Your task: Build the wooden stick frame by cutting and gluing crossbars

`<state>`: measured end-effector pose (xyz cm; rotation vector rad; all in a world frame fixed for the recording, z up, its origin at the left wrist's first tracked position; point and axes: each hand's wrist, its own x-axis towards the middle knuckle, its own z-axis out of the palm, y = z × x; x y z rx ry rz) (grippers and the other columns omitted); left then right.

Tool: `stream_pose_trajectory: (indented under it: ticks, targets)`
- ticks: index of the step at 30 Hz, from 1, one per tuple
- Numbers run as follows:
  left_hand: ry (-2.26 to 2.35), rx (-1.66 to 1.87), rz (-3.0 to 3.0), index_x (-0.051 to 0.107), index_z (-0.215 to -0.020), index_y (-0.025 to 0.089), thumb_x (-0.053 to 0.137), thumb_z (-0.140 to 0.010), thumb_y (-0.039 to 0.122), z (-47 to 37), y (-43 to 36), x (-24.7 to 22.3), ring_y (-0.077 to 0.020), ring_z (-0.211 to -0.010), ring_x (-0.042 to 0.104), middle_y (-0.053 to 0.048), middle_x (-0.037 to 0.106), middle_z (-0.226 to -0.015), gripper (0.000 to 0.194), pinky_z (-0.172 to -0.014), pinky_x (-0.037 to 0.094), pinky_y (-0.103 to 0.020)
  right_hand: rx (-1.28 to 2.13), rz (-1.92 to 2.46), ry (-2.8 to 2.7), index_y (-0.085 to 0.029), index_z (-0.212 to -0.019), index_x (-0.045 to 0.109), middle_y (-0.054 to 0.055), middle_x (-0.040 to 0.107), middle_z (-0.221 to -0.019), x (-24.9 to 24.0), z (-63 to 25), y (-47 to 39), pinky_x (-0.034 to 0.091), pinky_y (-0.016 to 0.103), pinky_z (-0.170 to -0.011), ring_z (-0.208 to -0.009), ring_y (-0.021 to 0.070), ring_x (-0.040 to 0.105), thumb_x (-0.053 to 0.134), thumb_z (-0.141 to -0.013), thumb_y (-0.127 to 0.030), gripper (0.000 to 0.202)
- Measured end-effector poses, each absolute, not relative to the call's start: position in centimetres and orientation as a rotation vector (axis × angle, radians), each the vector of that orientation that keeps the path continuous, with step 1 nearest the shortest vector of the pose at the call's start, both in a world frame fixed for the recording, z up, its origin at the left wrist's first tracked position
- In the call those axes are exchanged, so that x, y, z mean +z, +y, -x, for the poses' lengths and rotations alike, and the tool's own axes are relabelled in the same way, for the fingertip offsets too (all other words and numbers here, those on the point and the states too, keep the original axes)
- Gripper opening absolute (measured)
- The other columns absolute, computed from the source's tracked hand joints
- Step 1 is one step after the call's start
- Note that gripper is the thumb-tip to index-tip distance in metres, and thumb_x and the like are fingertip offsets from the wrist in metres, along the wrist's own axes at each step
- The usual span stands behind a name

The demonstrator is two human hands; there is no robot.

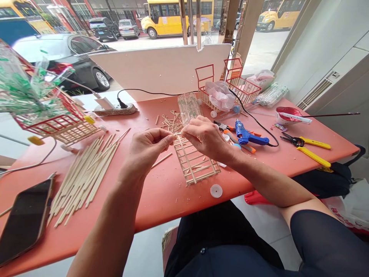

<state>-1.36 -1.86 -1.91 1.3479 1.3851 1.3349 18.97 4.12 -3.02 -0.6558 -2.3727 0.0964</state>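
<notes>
My left hand [150, 148] and my right hand [204, 136] meet over the table, thumbs and forefingers pinched together. Between their fingertips a short pale piece of wooden stick [177, 134] shows; most of it is hidden by the fingers. Right under them lies a flat lattice [190, 166] of thin wooden sticks, its far end covered by my right hand. A pile of short cut sticks [170, 122] and a bundle of sticks in clear wrap [188, 107] are just beyond. One loose stick [162, 160] rests left of the lattice.
Long sticks [86, 173] and a phone [24, 219] lie left, below a red-rimmed stick basket [54, 123]. At right are a blue glue gun [249, 136], yellow-handled pliers [308, 148] and a paint cup [288, 115]. A black cable [161, 92] runs along the back.
</notes>
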Motion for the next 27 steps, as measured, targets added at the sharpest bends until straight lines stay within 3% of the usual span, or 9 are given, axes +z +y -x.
stream_pose_trajectory:
  ticks: [27]
  targets:
    - [1.384,1.326,-1.368,0.078,-0.069,0.017,0.087,-0.066,0.030,1.51,-1.90,-1.95,-0.0091,-0.057,0.046,-0.001,0.065,-0.062,0.016,-0.051,0.033,-0.025,0.105,0.673,-2.382,-0.017,-0.088,0.071,0.005,0.062,-0.086,-2.84,-18.98,4.01,0.037,0.033,-0.086,-0.088,0.0207,0.047,0.051,-0.113,-0.027,0.034]
